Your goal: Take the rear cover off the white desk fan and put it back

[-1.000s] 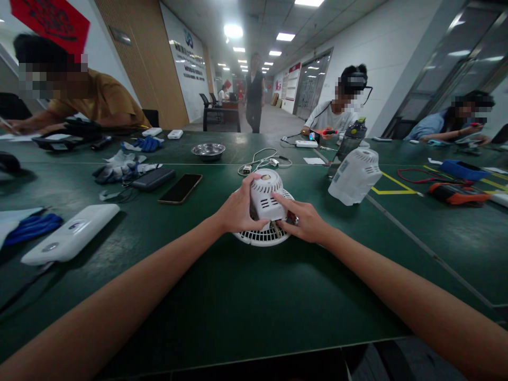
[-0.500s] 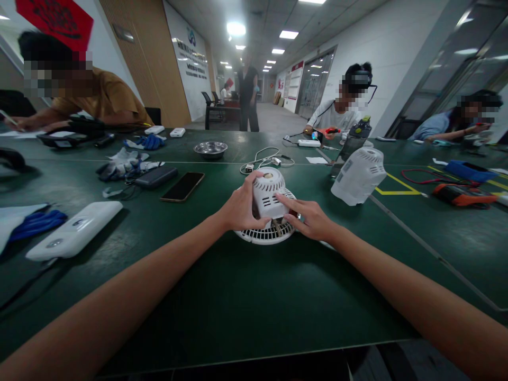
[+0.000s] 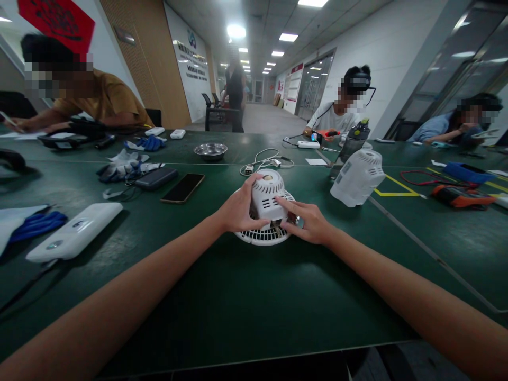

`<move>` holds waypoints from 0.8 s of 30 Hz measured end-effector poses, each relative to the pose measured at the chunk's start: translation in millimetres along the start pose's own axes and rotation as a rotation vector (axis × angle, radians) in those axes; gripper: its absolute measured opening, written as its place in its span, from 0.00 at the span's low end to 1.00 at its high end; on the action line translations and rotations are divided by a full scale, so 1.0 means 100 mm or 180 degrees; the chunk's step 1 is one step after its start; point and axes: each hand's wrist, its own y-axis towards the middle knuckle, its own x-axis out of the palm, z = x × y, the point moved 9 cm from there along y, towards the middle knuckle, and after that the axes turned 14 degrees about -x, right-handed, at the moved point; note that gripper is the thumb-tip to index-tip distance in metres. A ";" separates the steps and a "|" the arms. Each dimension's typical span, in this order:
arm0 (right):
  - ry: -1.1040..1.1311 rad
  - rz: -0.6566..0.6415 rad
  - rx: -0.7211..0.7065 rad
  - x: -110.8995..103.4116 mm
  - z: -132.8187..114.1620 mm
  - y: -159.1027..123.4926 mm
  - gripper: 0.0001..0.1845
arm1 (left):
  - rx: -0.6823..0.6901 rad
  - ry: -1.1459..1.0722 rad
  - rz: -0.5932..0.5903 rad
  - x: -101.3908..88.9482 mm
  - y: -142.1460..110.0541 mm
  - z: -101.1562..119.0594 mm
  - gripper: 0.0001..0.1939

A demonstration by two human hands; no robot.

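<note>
A white fan head (image 3: 266, 197) rests on the green table, its round slotted grille (image 3: 264, 237) face down and the vented motor housing on top. My left hand (image 3: 238, 209) wraps the housing from the left, thumb along its near lower edge and fingers near the top. On the other side my right hand (image 3: 307, 219) grips the housing's right lower part between fingers and thumb. Dark and metallic inner parts show at the gap under the housing, partly hidden by my fingers. A white cable (image 3: 264, 159) lies coiled just behind the fan head.
To the right stand a white plastic shell (image 3: 357, 180), a bottle (image 3: 355, 140) and an orange multimeter (image 3: 462, 196). On the left lie a phone (image 3: 182, 188), a dark power bank (image 3: 156, 178), gloves (image 3: 123, 164) and a white device (image 3: 75, 233). A metal bowl (image 3: 210, 151) sits behind. Several people are beyond.
My right thumb and fingers have shifted slightly left and down along the housing's edge. The housing has tilted a little in my hands. A standing person in the background has moved left.
</note>
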 end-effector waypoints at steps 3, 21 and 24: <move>-0.0183 0.0173 0.0265 -0.01 -0.01 0.06 0.42 | -0.0129 0.0164 0.0267 0.00 0.00 -0.05 0.64; 0.0429 0.1061 0.1549 -0.18 0.54 -0.11 0.52 | -0.2221 -0.1706 0.0837 -0.23 -0.10 -1.16 0.34; 0.1227 0.1627 0.1834 -0.17 0.55 -0.16 0.45 | -0.1848 -0.2188 0.1101 -0.34 -0.06 -1.12 0.38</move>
